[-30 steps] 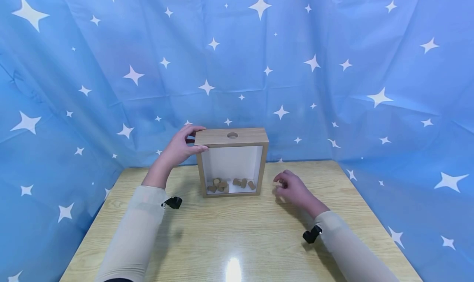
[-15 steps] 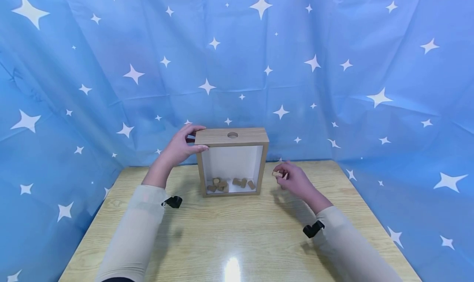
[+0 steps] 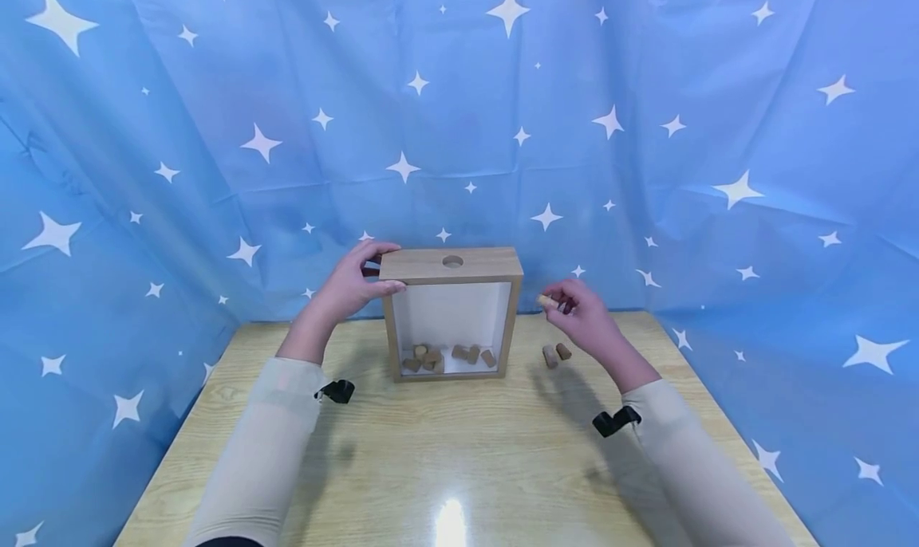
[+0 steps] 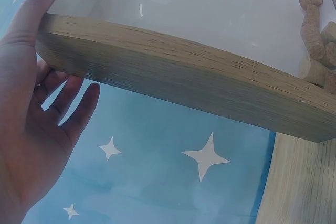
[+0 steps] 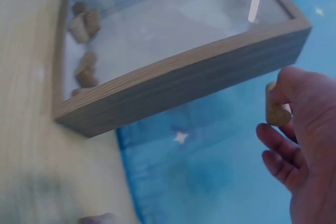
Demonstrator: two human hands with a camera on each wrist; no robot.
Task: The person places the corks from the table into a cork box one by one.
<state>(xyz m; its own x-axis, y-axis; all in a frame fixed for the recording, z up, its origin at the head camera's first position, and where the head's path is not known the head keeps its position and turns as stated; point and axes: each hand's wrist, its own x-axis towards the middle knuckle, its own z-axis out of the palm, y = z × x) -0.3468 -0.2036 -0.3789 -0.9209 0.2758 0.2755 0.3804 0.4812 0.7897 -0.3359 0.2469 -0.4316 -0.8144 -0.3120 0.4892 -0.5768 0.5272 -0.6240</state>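
Note:
A wooden shadow box (image 3: 451, 266) with a clear front and a round hole in its top stands upright on the table. Several corks (image 3: 431, 359) lie along its bottom inside. My left hand (image 3: 352, 285) grips the box's upper left corner, thumb on the front and fingers behind. To the right of the box, my right hand (image 3: 583, 317) is raised above the table and pinches a cork (image 5: 276, 107) between thumb and fingers. Below that hand, two more corks (image 3: 550, 356) lie on the tabletop, close beside each other.
The light wood table (image 3: 431, 451) reaches back to a blue curtain (image 3: 459, 132) with white stars, which also hangs at both sides. A black wrist camera (image 3: 616, 421) is strapped at the right sleeve, another camera (image 3: 337, 391) at the left.
My right hand has risen from near the tabletop with the cork and shifted slightly right, uncovering two corks on the table. The left hand and the box have stayed in place.

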